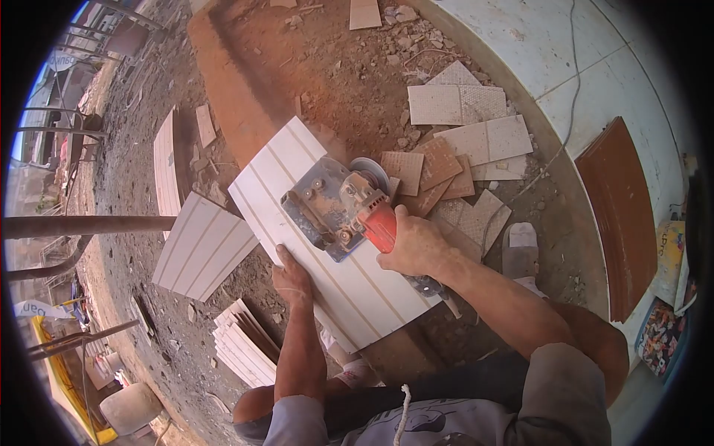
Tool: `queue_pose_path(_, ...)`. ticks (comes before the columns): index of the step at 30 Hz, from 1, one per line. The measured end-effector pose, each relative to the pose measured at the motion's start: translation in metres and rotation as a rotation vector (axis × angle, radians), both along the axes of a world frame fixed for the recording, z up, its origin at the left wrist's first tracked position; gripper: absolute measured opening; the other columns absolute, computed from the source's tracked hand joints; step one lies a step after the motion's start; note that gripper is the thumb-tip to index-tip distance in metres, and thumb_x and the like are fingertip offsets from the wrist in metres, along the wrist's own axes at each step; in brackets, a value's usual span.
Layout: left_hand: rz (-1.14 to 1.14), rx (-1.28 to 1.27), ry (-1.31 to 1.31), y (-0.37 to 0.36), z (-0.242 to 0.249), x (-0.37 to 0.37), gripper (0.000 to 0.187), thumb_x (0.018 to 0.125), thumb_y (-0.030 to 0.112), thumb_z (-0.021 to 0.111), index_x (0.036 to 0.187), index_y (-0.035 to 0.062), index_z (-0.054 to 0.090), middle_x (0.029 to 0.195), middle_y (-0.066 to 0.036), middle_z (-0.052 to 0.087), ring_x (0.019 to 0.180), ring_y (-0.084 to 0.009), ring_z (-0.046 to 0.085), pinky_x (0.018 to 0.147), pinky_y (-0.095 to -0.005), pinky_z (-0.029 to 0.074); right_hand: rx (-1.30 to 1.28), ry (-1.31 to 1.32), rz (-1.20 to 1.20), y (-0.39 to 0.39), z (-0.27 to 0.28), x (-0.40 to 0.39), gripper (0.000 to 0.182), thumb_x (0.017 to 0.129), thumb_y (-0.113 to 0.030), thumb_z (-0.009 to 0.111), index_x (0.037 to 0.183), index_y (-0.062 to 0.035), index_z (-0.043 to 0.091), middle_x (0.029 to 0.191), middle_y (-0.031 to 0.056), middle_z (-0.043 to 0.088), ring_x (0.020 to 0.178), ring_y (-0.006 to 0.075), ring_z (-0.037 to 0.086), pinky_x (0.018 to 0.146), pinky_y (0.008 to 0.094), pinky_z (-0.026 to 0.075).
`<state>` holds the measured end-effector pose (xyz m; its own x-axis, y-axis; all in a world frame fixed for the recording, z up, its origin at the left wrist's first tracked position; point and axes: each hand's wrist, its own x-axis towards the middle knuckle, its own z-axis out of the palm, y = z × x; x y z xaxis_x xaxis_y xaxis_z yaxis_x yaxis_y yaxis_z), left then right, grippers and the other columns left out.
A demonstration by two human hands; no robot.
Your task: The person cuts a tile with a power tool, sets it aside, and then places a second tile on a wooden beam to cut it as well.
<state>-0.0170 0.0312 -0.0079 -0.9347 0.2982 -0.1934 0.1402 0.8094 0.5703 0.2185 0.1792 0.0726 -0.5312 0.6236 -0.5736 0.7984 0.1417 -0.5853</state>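
A white tile with brown stripes (353,297) lies tilted across the middle, above my knees. On top of it rests a red tile cutter (381,225) with a dusty metal base plate; its round blade (370,172) shows at the tile's right edge. My right hand (418,241) is wrapped around the red body of the cutter. With its fingers along the left edge of the tile, my left hand (291,279) steadies it; the thumb side lies on the striped face and the other fingers are partly hidden.
Cut tile pieces (468,104) lie on the dirt at the upper right. More striped tiles (204,249) and a stack of strips (242,346) are at the left. A stack of brown tiles (621,223) stands on the pale floor, where a cable (573,111) runs. Metal bars (89,226) reach in from the left.
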Motion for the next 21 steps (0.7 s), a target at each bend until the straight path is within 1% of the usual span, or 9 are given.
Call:
queue_pose_path(3,-0.001,-0.004,-0.023,0.001,0.004,0.001,0.078,0.095,0.065,0.042,0.105,-0.0085,0.067,0.098,-0.026,0.069,0.096,-0.0381,0.066,0.087,-0.0442,0.048,0.0,0.027,-0.013,0.0,-0.003,0.0,0.071,0.068,-0.033,0.076,0.113,0.0082,0.041,0.098,0.0285,0.063,0.096,0.0417,0.066,0.088,0.0448,0.053)
queue_pose_path(5,-0.003,0.0,-0.036,0.0,0.004,0.0,0.08,0.093,0.067,0.043,0.102,-0.0094,0.066,0.1,-0.029,0.068,0.1,-0.0428,0.065,0.088,-0.0474,0.048,-0.012,0.03,-0.003,0.001,-0.001,-0.001,0.071,0.068,-0.033,0.076,0.113,0.0083,0.041,0.098,0.0283,0.064,0.096,0.0408,0.066,0.088,0.0446,0.053)
queue_pose_path(9,-0.004,-0.005,-0.027,0.0,0.005,0.0,0.08,0.093,0.067,0.043,0.103,-0.0092,0.066,0.099,-0.029,0.068,0.098,-0.0427,0.065,0.087,-0.0475,0.048,-0.027,0.002,0.015,0.005,0.004,-0.003,0.071,0.068,-0.03,0.074,0.117,0.0098,0.041,0.101,0.0272,0.065,0.097,0.0379,0.067,0.088,0.0419,0.054)
queue_pose_path(11,-0.013,-0.069,-0.041,0.0,0.004,-0.002,0.078,0.095,0.064,0.042,0.105,-0.0092,0.067,0.098,-0.027,0.069,0.096,-0.0382,0.067,0.087,-0.0446,0.048,-0.004,0.018,0.012,0.006,0.001,-0.004,0.071,0.068,-0.031,0.074,0.116,0.0098,0.041,0.102,0.0274,0.065,0.098,0.038,0.067,0.088,0.0418,0.053)
queue_pose_path(15,-0.009,-0.04,-0.053,0.004,0.012,0.004,0.079,0.095,0.065,0.042,0.104,-0.0093,0.067,0.097,-0.027,0.069,0.096,-0.0381,0.067,0.086,-0.0446,0.048,-0.004,0.014,0.009,0.007,0.0,-0.007,0.071,0.067,-0.031,0.074,0.116,0.0097,0.041,0.102,0.0276,0.065,0.098,0.0382,0.067,0.088,0.042,0.053)
queue_pose_path(17,-0.011,0.002,-0.039,0.004,0.012,0.004,0.082,0.092,0.069,0.043,0.098,-0.0089,0.067,0.094,-0.029,0.069,0.094,-0.042,0.066,0.084,-0.0474,0.049,0.022,0.016,0.009,0.008,-0.002,-0.009,0.073,0.067,-0.031,0.074,0.116,0.0103,0.04,0.102,0.0279,0.065,0.098,0.0383,0.067,0.088,0.0419,0.053)
queue_pose_path(18,-0.009,0.002,-0.039,0.003,0.011,0.004,0.082,0.092,0.069,0.043,0.098,-0.0089,0.067,0.094,-0.029,0.069,0.094,-0.042,0.066,0.084,-0.0474,0.049,0.021,0.016,0.011,0.009,-0.002,-0.009,0.073,0.067,-0.031,0.074,0.116,0.0103,0.04,0.102,0.0279,0.065,0.098,0.0383,0.067,0.088,0.0419,0.053)
queue_pose_path(20,-0.003,-0.034,-0.071,0.001,0.007,0.0,0.076,0.094,0.064,0.045,0.1,-0.009,0.067,0.093,-0.025,0.07,0.09,-0.0348,0.068,0.083,-0.0434,0.049,0.024,0.006,0.016,0.011,0.001,-0.011,0.073,0.067,-0.031,0.074,0.117,0.0108,0.04,0.102,0.0282,0.065,0.098,0.0384,0.067,0.088,0.0416,0.053)
queue_pose_path(21,-0.003,-0.033,-0.069,-0.001,0.004,-0.001,0.076,0.094,0.064,0.045,0.1,-0.009,0.067,0.093,-0.025,0.07,0.09,-0.0348,0.068,0.083,-0.0434,0.049,0.025,0.008,0.015,0.011,0.0,-0.011,0.073,0.067,-0.031,0.074,0.117,0.0108,0.04,0.102,0.0282,0.065,0.098,0.0384,0.067,0.088,0.0416,0.053)
